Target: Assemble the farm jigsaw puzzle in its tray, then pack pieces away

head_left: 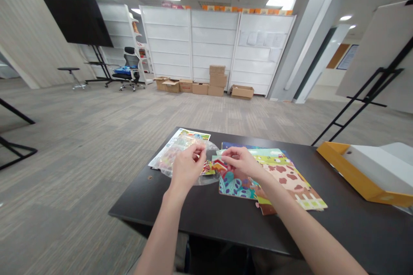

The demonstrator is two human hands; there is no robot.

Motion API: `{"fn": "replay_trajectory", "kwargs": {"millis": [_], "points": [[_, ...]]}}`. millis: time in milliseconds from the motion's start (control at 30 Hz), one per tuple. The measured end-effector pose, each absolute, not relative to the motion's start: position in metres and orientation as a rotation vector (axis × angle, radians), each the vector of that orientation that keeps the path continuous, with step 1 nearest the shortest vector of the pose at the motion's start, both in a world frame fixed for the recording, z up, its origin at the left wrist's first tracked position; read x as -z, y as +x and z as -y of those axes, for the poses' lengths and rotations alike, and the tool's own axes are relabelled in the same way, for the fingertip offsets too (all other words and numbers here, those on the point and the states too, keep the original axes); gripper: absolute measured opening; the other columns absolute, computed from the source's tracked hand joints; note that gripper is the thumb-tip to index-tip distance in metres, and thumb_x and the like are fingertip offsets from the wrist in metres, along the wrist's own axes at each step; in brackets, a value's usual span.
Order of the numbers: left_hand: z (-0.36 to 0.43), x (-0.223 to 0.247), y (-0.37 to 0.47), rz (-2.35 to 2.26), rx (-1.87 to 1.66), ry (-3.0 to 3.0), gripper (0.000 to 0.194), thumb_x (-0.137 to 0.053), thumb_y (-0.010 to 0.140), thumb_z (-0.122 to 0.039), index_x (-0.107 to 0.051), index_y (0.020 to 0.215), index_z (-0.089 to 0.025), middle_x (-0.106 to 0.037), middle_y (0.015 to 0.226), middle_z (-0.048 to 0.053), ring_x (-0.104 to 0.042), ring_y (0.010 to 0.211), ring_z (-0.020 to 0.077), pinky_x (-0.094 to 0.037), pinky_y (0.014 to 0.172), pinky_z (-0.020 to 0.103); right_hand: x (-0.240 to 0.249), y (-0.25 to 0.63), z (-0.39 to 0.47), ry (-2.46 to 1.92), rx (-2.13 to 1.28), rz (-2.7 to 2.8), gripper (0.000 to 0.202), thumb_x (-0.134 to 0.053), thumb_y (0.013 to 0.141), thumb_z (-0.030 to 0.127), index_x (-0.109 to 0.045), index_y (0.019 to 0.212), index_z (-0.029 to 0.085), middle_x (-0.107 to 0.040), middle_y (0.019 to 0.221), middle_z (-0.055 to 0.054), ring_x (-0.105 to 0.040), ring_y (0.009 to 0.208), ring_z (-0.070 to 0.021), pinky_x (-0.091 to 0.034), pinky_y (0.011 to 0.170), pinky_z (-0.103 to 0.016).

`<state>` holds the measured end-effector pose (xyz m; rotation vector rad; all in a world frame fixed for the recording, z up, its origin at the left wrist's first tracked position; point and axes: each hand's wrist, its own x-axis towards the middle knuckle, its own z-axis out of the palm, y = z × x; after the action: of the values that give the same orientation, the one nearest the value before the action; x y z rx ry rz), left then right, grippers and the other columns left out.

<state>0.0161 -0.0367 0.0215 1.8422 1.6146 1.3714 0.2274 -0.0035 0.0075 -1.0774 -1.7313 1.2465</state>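
Spreading across the left of the black table (155, 200), a clear plastic bag (165, 157) lies under the left hand (189, 164), whose fingertips pinch together, on what I cannot tell. Rightward, above the bag's edge, a red-and-white jigsaw piece (218, 165) points its exposed end left, long axis unclear, gripped by the right hand (242, 163). Beyond, a brown-patched jigsaw (290, 177) slants lengthwise, far-left to near-right.

Black table (206, 215): paper (197, 134), far left corner, bag (171, 154) partly over it; overlapping puzzles (287, 171), middle; yellow box (353, 176), toward right edge.
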Motion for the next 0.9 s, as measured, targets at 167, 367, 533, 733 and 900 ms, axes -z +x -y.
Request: {"fn": "replay_trajectory", "kwargs": {"millis": [167, 367, 533, 733, 900], "points": [[0.036, -0.02, 0.015, -1.612, -1.375, 1.844, 0.015, -0.058, 0.086, -0.03, -0.069, 0.086, -0.021, -0.073, 0.074, 0.001, -0.068, 0.062, 0.0149, -0.049, 0.059, 0.025, 0.01, 0.209, 0.004, -0.936, -1.39, 1.64, 0.035, -0.065, 0.085, 0.037, -0.062, 0.115, 0.019, -0.074, 0.104, -0.009, -0.073, 0.089, -0.0193, -0.059, 0.077, -0.034], [0.036, -0.021, 0.014, -1.638, -1.366, 1.847, 0.014, -0.059, 0.086, -0.031, -0.068, 0.084, -0.021, -0.071, 0.07, -0.001, -0.065, 0.059, 0.0139, -0.047, 0.058, 0.025, 0.02, 0.237, -0.019, -1.255, -0.297, 1.99, 0.026, -0.049, 0.092, 0.022, -0.067, 0.111, 0.018, -0.072, 0.109, -0.012, -0.065, 0.103, -0.025, -0.05, 0.096, -0.045], [0.035, -0.021, 0.015, -1.64, -1.364, 1.835, 0.014, -0.059, 0.086, -0.032, -0.069, 0.085, -0.022, -0.071, 0.072, -0.001, -0.066, 0.061, 0.0143, -0.048, 0.06, 0.025, 0.035, 0.24, -0.027, -1.315, -0.096, 2.37, 0.038, -0.052, 0.097, 0.028, -0.059, 0.132, 0.018, -0.058, 0.14, -0.015, -0.048, 0.132, -0.0293, -0.037, 0.111, -0.048], [0.035, -0.021, 0.014, -1.614, -1.398, 1.842, 0.015, -0.058, 0.086, -0.031, -0.069, 0.085, -0.021, -0.072, 0.071, 0.0, -0.066, 0.06, 0.0147, -0.049, 0.06, 0.025, 0.028, 0.244, -0.028, -1.365, -0.2, 2.29, 0.033, -0.069, 0.087, 0.03, -0.064, 0.116, 0.016, -0.065, 0.114, -0.013, -0.062, 0.105, -0.0252, -0.05, 0.093, -0.04], [0.036, -0.022, 0.013, -1.624, -1.421, 1.868, 0.016, -0.058, 0.086, -0.031, -0.07, 0.085, -0.021, -0.071, 0.069, 0.0, -0.064, 0.059, 0.0146, -0.049, 0.06, 0.025, 0.007, 0.258, -0.021, -1.392, -0.635, 1.975, 0.017, -0.07, 0.08, 0.028, -0.066, 0.094, 0.019, -0.069, 0.089, -0.004, -0.066, 0.07, -0.0156, -0.053, 0.065, -0.028]]}}
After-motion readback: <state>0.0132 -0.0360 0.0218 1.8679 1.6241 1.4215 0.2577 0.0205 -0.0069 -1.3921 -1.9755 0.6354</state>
